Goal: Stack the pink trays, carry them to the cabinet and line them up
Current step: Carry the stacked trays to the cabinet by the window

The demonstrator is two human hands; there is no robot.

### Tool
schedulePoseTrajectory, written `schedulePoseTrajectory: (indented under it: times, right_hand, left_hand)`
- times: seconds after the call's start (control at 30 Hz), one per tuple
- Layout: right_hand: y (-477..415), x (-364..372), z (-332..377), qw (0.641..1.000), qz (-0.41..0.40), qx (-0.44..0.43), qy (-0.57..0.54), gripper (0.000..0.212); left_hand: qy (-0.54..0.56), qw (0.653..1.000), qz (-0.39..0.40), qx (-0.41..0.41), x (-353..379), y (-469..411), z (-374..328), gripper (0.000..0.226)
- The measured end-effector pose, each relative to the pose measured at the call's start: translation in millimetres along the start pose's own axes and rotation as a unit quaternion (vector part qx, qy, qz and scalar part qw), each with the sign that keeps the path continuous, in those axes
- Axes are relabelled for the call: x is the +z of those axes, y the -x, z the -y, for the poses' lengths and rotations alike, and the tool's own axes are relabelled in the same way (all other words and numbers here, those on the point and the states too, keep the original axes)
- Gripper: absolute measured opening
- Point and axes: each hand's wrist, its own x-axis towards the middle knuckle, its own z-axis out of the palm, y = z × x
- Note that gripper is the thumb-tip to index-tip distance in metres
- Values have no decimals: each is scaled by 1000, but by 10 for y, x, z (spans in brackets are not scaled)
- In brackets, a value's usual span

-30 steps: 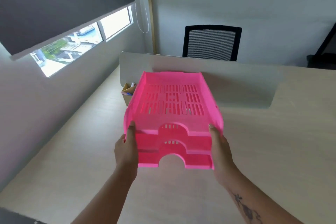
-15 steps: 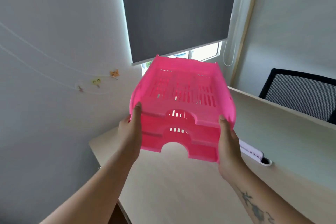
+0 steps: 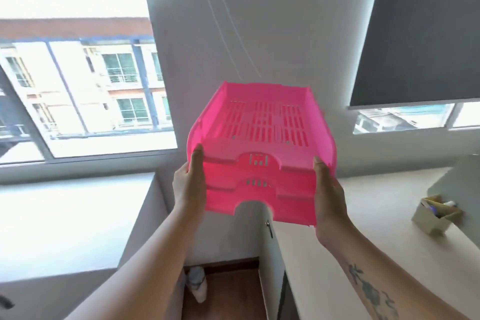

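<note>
A stack of three pink trays (image 3: 261,158) with slotted bottoms hangs in the air at mid-frame, its notched front facing me. My left hand (image 3: 189,184) grips the stack's left wall, thumb up along the side. My right hand (image 3: 328,195) clamps the right wall the same way. The stack is held level, in front of a white wall between two windows. A white cabinet top (image 3: 67,223) lies low at the left, below the stack.
The light wooden desk (image 3: 363,221) runs along the right, with a small box of stationery (image 3: 436,213) on it. A narrow gap with wooden floor (image 3: 223,293) and a white object separates desk and cabinet. Windows with dark roller blinds (image 3: 420,34) fill the wall.
My view has swung left, away from the desk and chair toward the window wall and the white cabinet. The stack stays in both hands, carried along with the turn.
</note>
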Motion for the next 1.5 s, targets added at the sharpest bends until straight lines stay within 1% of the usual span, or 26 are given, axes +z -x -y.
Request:
schedulePoseTrajectory:
  times: [0.07,0.2,0.27,0.3,0.37,0.43,0.5,0.53,0.57,0.6,0.63,0.67,0.77,0.87,0.93,1.03,1.13,1.23,1.3,1.4,1.5]
  right_hand:
    - [95,365,-17,999,40,-1,2,37]
    - [272,1006,-85,992,121,4,17,41]
    - [387,1293,-132,985,173,2,19,45]
    - [440,1432,-162,980,198,0,13,54]
    - [539,1690,-242,971,237,3,15,77]
    - [696,1929,-306,959,284,-1,7,85]
    - [848,2175,-361,951,308,11,4,96]
    - [932,2295,-384,947,321,16,9,97]
    - [1021,2410,-407,942,335,15,11,88]
    - [1109,2522,-432,937,348,14,9,74]
    - [1183,2641,-476,931,364,17,8,62]
    - [1249,2768,-527,925,379,22,4,53]
    - [1446,3125,-703,911,412,31,-2,45]
    - [1625,3481,-891,906,421,36,6,42]
    - [1738,3735,-1032,907,419,43,6,45]
    - [1904,4158,-1256,910,413,47,6,48]
    - [2040,4612,-1503,921,385,54,0,51]
    - [2170,5051,-1750,939,339,58,3,63]
    - [2257,5321,-1894,952,301,58,4,65]
    - [2398,5658,-2057,969,240,56,14,60]
    - [2501,5892,-2170,979,195,54,17,64]
  left_hand:
    - [6,999,-39,4,-400,-53,-35,70]
    - [21,992,-128,6,-1102,-61,-77,84]
    - [20,986,-163,4,-1420,-33,-74,76]
    - [20,983,-182,6,-1574,-4,-83,72]
    - [21,975,-223,10,-1882,61,-93,72]
    - [20,965,-262,9,-2174,136,-111,68]
    - [14,954,-300,24,-2453,208,-92,58]
    - [6,948,-316,33,-2598,244,-82,55]
    - [1,944,-327,38,-2740,278,-66,55]
    - [-5,941,-336,39,-2878,307,-49,56]
    - [-10,938,-345,41,-3015,340,-48,60]
    - [-13,935,-353,40,-3152,363,-42,64]
    - [1,931,-365,20,-3557,341,47,72]
    - [8,926,-378,13,-3951,228,167,71]
    - [15,924,-382,-1,-4217,74,258,72]
    - [10,928,-373,-20,-4625,-248,397,74]
    - [6,935,-354,-25,-5042,-671,533,66]
    - [9,948,-315,-40,-5463,-1183,710,55]
    - [13,960,-277,-47,-5722,-1511,805,51]
    - [-1,974,-219,-55,-6046,-1929,934,57]
    - [-10,984,-168,-62,-6248,-2244,989,61]
